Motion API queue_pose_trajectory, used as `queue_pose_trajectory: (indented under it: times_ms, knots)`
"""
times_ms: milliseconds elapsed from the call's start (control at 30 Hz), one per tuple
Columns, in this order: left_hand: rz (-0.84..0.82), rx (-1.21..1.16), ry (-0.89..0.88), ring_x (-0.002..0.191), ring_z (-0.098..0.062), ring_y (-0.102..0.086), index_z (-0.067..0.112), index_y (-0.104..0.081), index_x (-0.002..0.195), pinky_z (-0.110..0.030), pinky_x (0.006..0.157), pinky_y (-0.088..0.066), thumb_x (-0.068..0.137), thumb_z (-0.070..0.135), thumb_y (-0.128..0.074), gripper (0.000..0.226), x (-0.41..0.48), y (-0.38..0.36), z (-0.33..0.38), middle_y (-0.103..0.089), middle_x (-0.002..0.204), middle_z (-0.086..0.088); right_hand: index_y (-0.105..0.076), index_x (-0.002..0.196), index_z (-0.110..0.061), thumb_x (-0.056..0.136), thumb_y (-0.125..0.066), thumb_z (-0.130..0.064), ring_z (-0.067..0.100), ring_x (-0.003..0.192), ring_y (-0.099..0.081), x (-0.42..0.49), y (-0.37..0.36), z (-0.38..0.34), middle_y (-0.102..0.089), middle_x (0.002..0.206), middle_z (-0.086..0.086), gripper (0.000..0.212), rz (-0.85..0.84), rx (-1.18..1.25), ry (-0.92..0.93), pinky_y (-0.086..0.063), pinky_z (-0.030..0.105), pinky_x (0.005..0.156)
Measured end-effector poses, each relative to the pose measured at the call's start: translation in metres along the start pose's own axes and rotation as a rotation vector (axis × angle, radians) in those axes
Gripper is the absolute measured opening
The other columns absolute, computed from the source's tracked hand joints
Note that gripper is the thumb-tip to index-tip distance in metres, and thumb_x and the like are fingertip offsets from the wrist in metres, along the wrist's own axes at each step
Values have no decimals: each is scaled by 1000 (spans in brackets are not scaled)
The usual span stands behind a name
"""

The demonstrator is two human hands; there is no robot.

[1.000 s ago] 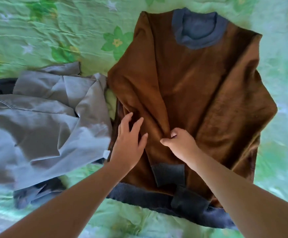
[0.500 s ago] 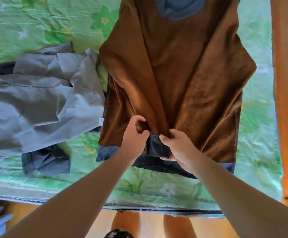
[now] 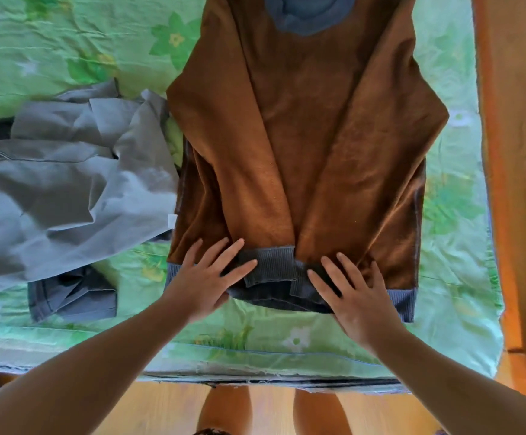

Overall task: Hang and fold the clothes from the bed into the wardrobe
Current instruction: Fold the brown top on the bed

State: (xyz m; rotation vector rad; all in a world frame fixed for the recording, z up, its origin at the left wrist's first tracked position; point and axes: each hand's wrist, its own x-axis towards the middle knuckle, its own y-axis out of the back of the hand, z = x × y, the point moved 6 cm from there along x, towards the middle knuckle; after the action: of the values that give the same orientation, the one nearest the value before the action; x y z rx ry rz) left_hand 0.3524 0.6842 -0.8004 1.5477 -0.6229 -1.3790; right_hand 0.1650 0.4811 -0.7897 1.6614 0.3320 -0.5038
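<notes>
A brown sweater [image 3: 312, 146] with a blue-grey collar, cuffs and hem lies flat on the bed, both sleeves folded in over its front. The two ribbed cuffs [image 3: 269, 266] meet at the hem near the bed's front edge. My left hand [image 3: 207, 277] lies flat with spread fingers on the hem's left part, fingertips touching the left cuff. On the hem's right part my right hand [image 3: 357, 293] presses flat beside the right cuff. Neither hand grips anything.
A crumpled grey garment [image 3: 67, 186] lies left of the sweater, over a dark blue-grey one [image 3: 73, 296]. The bed carries a green flowered sheet [image 3: 67, 42]. An orange wooden panel [image 3: 519, 152] stands on the right. Wooden floor and my legs show below the bed's edge.
Both hands let go of the cuffs they were pinching and now lie flat on the hem. The view has shifted back toward the bed's front edge.
</notes>
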Motion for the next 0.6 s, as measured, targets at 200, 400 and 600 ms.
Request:
queue_pose_trajectory:
  times_ms: [200, 400, 600]
  knots:
    - [159, 27, -111, 93, -33, -62, 25, -61, 117, -41, 67, -50, 55, 1, -81, 69, 27, 36, -7, -60, 121, -11, -62, 121, -17, 55, -83, -5, 36, 97, -58, 13, 30, 21, -59, 113, 14, 70, 128, -70, 90, -51, 38, 48]
    - [128, -9, -202, 92, -27, -60, 22, -59, 120, -40, 68, -55, 70, -1, -71, 56, 85, 134, -70, -55, 112, -3, -55, 113, -20, 69, -78, -10, 26, 80, -62, 66, 142, 82, -57, 95, -1, 51, 118, -36, 167, -53, 40, 49]
    - [372, 295, 315, 120, -41, -50, 23, -36, 147, -54, 96, -42, 86, 10, -62, 67, 201, 318, -180, -49, 134, -18, -50, 118, -14, 91, -57, -14, 38, 114, -50, 178, 328, 197, -55, 114, 12, 28, 302, -300, -335, -47, 54, 90]
